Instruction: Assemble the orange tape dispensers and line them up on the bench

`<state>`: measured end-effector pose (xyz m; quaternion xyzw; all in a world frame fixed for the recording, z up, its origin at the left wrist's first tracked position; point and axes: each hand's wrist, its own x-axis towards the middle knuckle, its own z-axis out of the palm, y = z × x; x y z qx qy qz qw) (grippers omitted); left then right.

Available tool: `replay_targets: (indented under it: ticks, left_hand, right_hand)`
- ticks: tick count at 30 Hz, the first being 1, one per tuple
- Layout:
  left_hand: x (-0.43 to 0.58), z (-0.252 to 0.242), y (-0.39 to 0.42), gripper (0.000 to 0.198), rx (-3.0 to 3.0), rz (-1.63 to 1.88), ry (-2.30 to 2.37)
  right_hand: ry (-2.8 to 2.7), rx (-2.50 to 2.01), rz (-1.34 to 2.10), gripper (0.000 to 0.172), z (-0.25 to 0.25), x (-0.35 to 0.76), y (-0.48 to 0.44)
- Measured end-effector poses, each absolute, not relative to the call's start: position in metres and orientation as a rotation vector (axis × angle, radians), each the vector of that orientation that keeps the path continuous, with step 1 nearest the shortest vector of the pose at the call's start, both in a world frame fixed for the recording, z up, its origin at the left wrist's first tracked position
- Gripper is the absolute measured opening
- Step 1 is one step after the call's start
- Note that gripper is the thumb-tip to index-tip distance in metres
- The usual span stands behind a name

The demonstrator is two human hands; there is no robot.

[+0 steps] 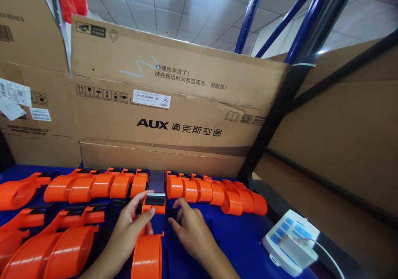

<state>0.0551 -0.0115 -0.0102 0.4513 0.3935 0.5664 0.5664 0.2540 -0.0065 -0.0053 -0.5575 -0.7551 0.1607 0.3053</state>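
My left hand grips an orange tape dispenser at its head, thumb in front and fingers behind. The head carries a black bar and a toothed metal edge. A wide dark strip stands just beyond that edge. Below the hand lies a round orange hub, which looks like part of the same dispenser; the hand partly hides the link. To the right, my right hand hovers beside the dispenser, its fingers half bent with thumb and forefinger apart. Nothing shows between them.
Several orange dispensers line the back of the blue surface, with more at the front left. A white keypad device with a cable sits at right. Cardboard panels and a dark post bound the area.
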Motion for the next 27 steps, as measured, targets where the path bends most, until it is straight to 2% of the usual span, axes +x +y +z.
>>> replay_targets:
  ticks: [3, 6, 12, 21, 27]
  left_hand:
    - [0.055, -0.01, -0.011, 0.061, 1.068, 1.333, 0.953]
    - [0.055, -0.01, -0.011, 0.06, 1.079, 1.307, 0.975]
    - [0.057, -0.01, -0.013, 0.055, 1.12, 1.298, 0.954]
    - [0.058, -0.009, -0.015, 0.056, 1.089, 1.3, 0.929]
    - [0.058, -0.009, -0.017, 0.057, 1.085, 1.286, 0.933]
  right_hand:
    - [-1.758, -1.207, 0.66, 0.023, -0.003, 0.252, -0.004]
    - [-1.57, -1.064, 0.763, 0.027, -0.001, 0.247, -0.005]
    - [-1.58, -0.999, 0.687, 0.019, 0.0, 0.241, -0.012]
    - [-1.965, -0.906, 0.431, 0.01, 0.01, 0.245, -0.017]
    - [-2.033, -0.977, 0.383, 0.019, 0.004, 0.247, -0.014]
